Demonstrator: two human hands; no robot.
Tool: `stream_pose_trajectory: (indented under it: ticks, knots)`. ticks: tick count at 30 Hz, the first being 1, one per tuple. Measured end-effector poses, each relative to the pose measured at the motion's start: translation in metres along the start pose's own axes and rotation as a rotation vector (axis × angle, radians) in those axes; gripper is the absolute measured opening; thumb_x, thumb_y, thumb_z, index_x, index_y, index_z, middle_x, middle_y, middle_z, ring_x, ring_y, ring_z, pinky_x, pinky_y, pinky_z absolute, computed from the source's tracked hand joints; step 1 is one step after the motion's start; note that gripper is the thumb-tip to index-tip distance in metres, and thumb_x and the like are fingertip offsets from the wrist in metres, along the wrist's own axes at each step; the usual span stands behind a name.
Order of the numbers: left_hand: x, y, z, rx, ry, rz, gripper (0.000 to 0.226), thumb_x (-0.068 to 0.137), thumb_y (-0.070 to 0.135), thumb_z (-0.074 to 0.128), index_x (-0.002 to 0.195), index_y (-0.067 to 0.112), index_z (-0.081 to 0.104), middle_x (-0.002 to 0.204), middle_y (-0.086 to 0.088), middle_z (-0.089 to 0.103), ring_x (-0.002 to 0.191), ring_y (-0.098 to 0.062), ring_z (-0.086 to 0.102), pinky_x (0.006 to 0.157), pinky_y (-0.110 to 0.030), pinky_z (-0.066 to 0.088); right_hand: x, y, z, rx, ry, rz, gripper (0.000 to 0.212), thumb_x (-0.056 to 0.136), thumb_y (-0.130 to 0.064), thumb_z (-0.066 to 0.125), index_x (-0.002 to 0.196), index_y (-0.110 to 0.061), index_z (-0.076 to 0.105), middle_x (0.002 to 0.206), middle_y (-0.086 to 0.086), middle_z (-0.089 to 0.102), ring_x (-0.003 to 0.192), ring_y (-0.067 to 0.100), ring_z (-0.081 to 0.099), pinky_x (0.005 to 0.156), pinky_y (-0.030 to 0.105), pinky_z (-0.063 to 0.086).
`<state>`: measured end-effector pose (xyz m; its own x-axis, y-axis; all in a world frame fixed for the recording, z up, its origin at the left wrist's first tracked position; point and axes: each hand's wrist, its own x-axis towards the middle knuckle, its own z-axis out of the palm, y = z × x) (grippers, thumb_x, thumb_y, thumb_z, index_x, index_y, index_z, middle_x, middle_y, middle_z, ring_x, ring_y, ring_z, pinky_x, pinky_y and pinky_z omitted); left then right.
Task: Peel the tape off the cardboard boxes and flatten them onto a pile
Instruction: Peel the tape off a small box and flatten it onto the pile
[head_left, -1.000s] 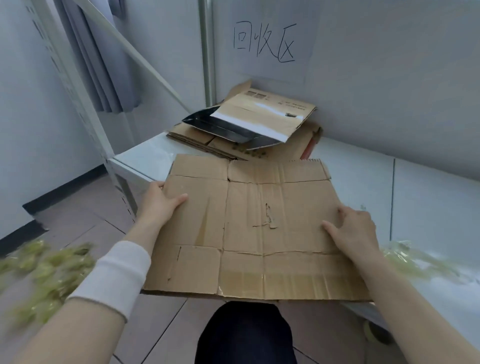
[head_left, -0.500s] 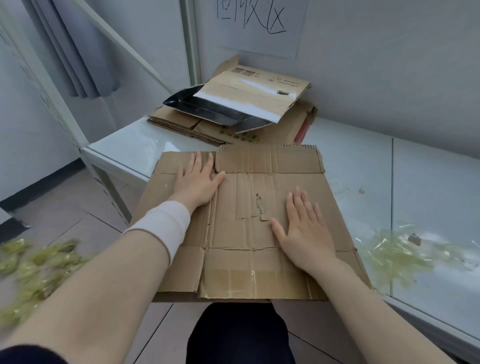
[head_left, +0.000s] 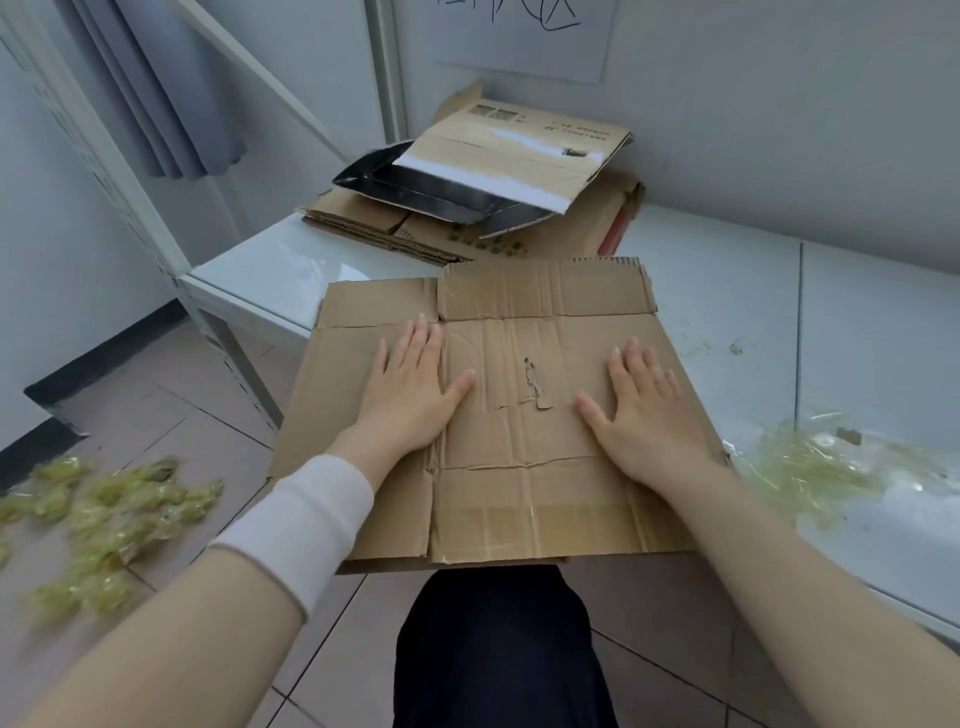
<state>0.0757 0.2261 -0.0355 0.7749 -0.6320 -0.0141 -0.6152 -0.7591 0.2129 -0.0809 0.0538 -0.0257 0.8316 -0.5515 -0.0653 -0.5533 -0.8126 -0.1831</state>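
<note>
From your head camera, the flattened cardboard box (head_left: 519, 467) fills the centre of the frame. Its far part lies on the white table (head_left: 857, 322), and its near edge sticks out past the table's edge above your dark-clad leg (head_left: 498, 649). It is plain brown corrugated board, much creased, with fold lines that mark off flaps along the far and near sides. A small ragged tear sits in the middle panel, and a glossy strip of clear tape runs across the near flap.

Your left hand (head_left: 410, 395) lies palm down on the left half of the sheet, fingers straight and close together, thumb spread toward the centre. Your right hand (head_left: 644, 410) lies flat on the right half in the same way, fingers straight, thumb pointing inward. Neither hand grips anything; the tear lies between them. A white wristband (head_left: 301, 525) wraps your left forearm.

In the upper centre of the frame, against the wall, a pile of flattened boxes (head_left: 452, 234) rests on the table, just beyond the sheet's far edge; a black piece and a brown one with a white strip lie on top. Crumpled yellowish tape (head_left: 104, 514) lies on the tiled floor at lower left, and more tape scraps (head_left: 810, 467) on the table at right, just beside the sheet. A paper sign (head_left: 519, 47) hangs on the wall at the top edge
</note>
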Motion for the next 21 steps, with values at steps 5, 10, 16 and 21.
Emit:
stream_pose_trajectory:
  ticks: [5,10,16,21]
  knots:
    - [-0.022,-0.008,0.002,-0.002,-0.015,0.034,0.071,0.095,0.053,0.020,0.149,0.016,-0.007,0.157,0.000,-0.015,0.144,-0.010,-0.014,0.118,-0.030,-0.009,0.026,0.002,0.005,-0.007,0.071,0.055,0.072,0.093,-0.057,0.016,0.149,-0.015,0.000,0.158,0.002,-0.008,0.144,0.015,-0.010,0.118,0.034,-0.005]
    - [-0.044,0.001,0.001,0.012,-0.051,0.082,0.070,0.097,0.050,0.019,0.149,0.013,-0.009,0.156,-0.002,-0.019,0.144,-0.011,-0.018,0.116,-0.027,-0.011,0.030,0.003,0.001,0.012,0.051,0.080,0.070,0.094,-0.053,0.016,0.149,-0.013,0.000,0.158,0.003,-0.008,0.145,0.016,-0.010,0.118,0.034,-0.005]
    - [-0.079,-0.010,0.010,0.045,-0.050,0.213,0.089,0.075,0.071,-0.005,0.147,0.019,-0.015,0.154,0.004,-0.027,0.140,-0.006,-0.026,0.114,-0.023,-0.015,0.073,-0.007,-0.002,0.003,0.063,0.074,0.070,0.095,-0.049,0.016,0.148,-0.007,-0.003,0.157,0.008,-0.010,0.144,0.019,-0.012,0.119,0.035,-0.004]
    - [-0.085,-0.012,0.015,0.038,-0.029,0.249,0.082,0.076,0.066,-0.004,0.144,0.022,-0.020,0.151,0.007,-0.031,0.138,-0.005,-0.030,0.114,-0.023,-0.018,0.080,-0.006,0.009,0.003,0.118,0.079,0.070,0.094,-0.051,0.016,0.149,-0.009,0.000,0.157,0.006,-0.009,0.145,0.017,-0.007,0.119,0.034,-0.002]
